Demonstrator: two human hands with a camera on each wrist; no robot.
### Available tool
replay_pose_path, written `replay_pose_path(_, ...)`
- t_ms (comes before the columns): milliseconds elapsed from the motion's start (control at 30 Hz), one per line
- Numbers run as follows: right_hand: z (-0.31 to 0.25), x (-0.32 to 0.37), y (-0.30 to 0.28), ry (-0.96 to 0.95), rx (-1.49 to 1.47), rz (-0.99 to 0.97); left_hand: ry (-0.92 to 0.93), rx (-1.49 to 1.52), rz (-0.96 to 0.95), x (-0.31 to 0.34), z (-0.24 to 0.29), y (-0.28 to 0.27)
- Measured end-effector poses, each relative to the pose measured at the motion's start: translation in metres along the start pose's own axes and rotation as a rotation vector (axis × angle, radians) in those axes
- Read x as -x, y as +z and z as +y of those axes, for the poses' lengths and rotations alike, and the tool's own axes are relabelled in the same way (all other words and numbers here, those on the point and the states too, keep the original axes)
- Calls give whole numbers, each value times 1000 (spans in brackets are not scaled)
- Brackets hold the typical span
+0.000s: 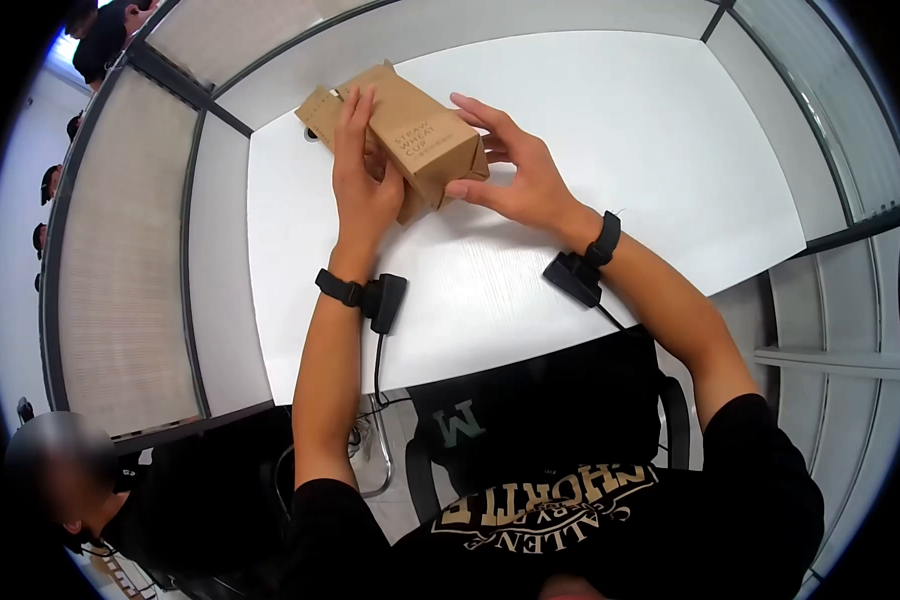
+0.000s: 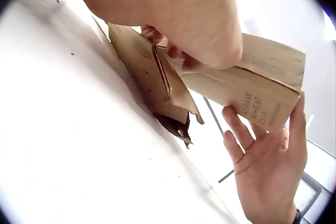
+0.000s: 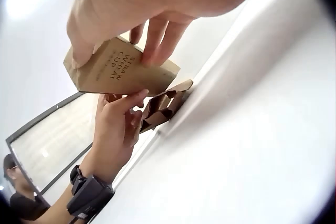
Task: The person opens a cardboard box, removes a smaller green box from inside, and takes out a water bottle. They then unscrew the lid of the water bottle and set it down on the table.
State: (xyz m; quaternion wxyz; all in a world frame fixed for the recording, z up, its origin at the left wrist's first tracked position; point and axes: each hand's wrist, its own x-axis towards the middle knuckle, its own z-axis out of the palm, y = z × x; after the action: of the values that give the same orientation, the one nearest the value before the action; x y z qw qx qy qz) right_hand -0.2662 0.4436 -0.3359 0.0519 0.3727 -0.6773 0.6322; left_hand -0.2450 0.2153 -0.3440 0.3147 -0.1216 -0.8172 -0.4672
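A brown cardboard box (image 1: 416,130) printed "STRAW WHEAT CUP" is held tilted above the table. My left hand (image 1: 363,190) grips its left side, its palm and some fingers partly hidden in the head view. My right hand (image 1: 526,178) holds the near right end between thumb and fingers; its palm (image 2: 270,174) faces the box in the left wrist view. Beneath and left of the box is a second brown cardboard piece (image 1: 320,110), whose ragged, open end (image 2: 181,124) shows in the left wrist view. Whether the left fingers also hold this piece, I cannot tell.
The white table (image 1: 670,140) has low partitions (image 1: 130,240) at its left and back. A small dark round thing (image 1: 312,133) is partly visible by the cardboard. A black chair (image 1: 550,400) stands at the front edge, and another person (image 1: 190,510) is at lower left.
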Motion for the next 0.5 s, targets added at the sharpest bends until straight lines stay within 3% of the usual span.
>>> replay_pose_path(167, 5, -1, 0, -5, 14, -12, -27, -15, 4, 2, 5, -2)
replay_pose_path(267, 5, -1, 0, 225, -69, 61, 28, -12, 8, 2, 10, 1)
replay_pose_path(367, 15, 0, 1, 189, 14, 84, 0, -19, -62, 4, 12, -2)
replay_pose_path(500, 15, -1, 0, 285, 30, 121, 39, -49, -122, 6, 15, -2)
